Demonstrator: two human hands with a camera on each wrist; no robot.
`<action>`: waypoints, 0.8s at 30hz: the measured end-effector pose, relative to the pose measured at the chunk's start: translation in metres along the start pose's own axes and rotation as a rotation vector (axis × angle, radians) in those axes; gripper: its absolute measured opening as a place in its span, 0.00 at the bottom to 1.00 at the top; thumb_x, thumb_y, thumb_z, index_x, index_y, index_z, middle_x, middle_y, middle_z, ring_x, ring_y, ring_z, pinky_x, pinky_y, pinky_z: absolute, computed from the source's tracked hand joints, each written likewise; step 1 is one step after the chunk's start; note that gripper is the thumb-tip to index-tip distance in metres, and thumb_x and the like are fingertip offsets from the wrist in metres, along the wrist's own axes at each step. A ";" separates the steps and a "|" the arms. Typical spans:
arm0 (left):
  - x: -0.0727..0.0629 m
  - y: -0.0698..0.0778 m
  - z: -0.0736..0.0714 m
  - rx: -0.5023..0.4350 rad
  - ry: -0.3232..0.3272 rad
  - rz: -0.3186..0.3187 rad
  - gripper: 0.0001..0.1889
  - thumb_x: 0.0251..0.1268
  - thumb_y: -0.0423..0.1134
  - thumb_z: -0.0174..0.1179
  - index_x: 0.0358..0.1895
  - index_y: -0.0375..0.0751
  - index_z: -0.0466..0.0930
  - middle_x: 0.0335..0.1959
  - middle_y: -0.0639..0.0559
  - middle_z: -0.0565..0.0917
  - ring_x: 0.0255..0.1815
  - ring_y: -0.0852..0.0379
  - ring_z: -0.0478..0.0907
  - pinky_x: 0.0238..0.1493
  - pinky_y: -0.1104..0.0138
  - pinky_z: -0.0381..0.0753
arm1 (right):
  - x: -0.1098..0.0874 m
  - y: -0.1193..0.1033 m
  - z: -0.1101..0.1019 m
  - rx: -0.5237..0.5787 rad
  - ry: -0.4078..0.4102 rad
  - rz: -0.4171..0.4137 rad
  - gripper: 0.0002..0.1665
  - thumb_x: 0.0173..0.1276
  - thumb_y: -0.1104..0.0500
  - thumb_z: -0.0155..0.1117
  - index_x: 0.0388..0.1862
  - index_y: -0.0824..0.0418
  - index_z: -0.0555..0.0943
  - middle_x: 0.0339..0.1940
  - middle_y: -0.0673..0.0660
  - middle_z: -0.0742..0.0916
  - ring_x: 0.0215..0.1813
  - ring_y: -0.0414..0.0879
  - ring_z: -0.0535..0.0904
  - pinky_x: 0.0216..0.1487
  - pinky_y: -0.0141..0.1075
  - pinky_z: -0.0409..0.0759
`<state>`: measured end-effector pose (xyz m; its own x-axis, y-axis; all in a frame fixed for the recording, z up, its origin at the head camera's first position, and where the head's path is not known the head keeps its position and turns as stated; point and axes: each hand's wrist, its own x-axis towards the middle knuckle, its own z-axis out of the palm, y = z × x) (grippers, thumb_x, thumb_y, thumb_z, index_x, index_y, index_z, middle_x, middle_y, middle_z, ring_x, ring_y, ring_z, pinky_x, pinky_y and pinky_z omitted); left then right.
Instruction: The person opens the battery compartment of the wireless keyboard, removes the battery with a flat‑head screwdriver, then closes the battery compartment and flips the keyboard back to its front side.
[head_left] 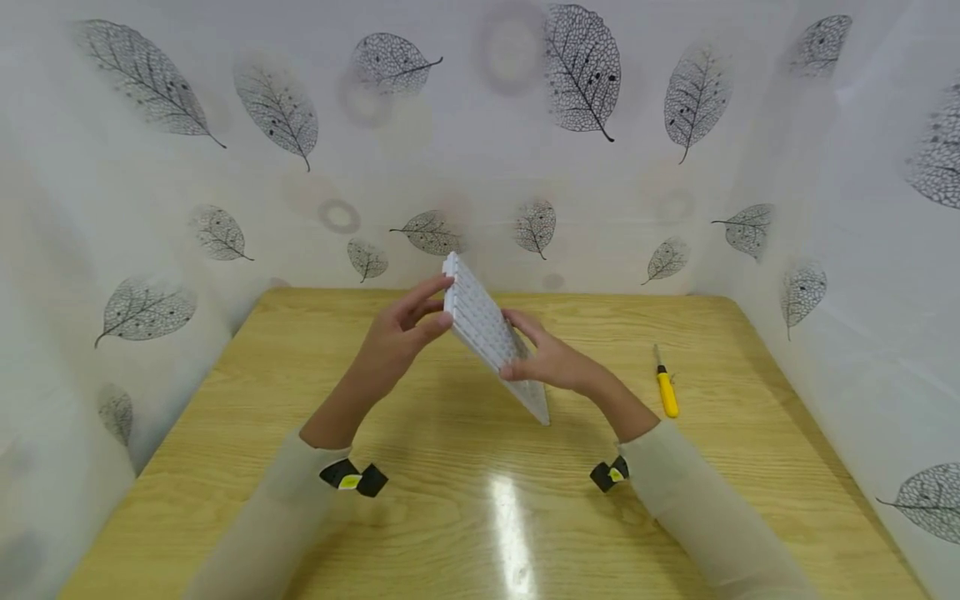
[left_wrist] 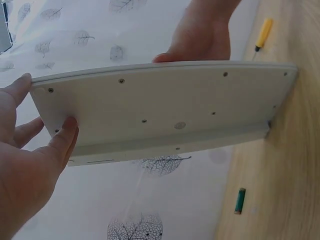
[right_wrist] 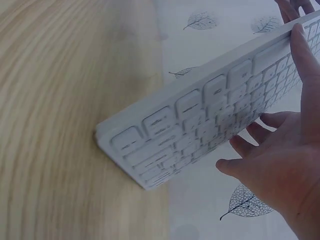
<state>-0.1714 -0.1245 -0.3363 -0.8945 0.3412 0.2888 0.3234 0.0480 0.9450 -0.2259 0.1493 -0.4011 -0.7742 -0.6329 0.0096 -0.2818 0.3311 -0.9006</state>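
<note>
A white keyboard (head_left: 491, 329) stands steeply tilted, its lower end on the table and its other end raised to the left. My left hand (head_left: 393, 337) grips the raised end, fingers and thumb on either side of it. Around the middle of the keyboard, my right hand (head_left: 551, 358) holds it across its width, the thumb on the near long edge. Keys face the right palm in the right wrist view. The screwed underside (left_wrist: 160, 105) shows in the left wrist view, with a low ridge along one long edge.
On the right of the wooden table (head_left: 420, 517) lies a yellow-handled screwdriver (head_left: 667, 392). A small green battery-like cylinder (left_wrist: 240, 201) lies on the table behind the keyboard, hidden in the head view. Leaf-patterned sheeting (head_left: 480, 167) encloses the back and sides.
</note>
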 end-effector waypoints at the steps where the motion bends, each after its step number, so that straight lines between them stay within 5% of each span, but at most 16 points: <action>1: -0.002 0.000 -0.002 0.001 0.004 -0.005 0.28 0.75 0.46 0.59 0.76 0.55 0.66 0.75 0.54 0.69 0.70 0.52 0.72 0.64 0.65 0.77 | 0.000 0.002 0.001 -0.005 -0.009 0.003 0.72 0.44 0.19 0.71 0.83 0.38 0.48 0.84 0.55 0.50 0.81 0.60 0.49 0.71 0.69 0.58; 14: -0.032 -0.013 -0.020 -0.066 0.107 -0.049 0.31 0.78 0.43 0.54 0.79 0.44 0.58 0.77 0.49 0.64 0.65 0.55 0.75 0.62 0.70 0.77 | -0.004 0.027 0.008 -0.138 -0.066 0.074 0.74 0.50 0.32 0.78 0.84 0.51 0.45 0.83 0.61 0.49 0.81 0.61 0.50 0.76 0.62 0.54; 24: -0.050 -0.024 -0.033 -0.065 0.164 -0.147 0.32 0.78 0.44 0.55 0.79 0.39 0.58 0.76 0.43 0.66 0.62 0.58 0.75 0.61 0.74 0.76 | -0.014 0.048 0.006 -0.287 -0.072 0.149 0.73 0.53 0.38 0.79 0.83 0.64 0.44 0.82 0.68 0.53 0.81 0.65 0.49 0.78 0.61 0.53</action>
<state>-0.1445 -0.1734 -0.3683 -0.9705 0.1779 0.1628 0.1695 0.0233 0.9853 -0.2254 0.1694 -0.4471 -0.7794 -0.6076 -0.1530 -0.3246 0.6005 -0.7308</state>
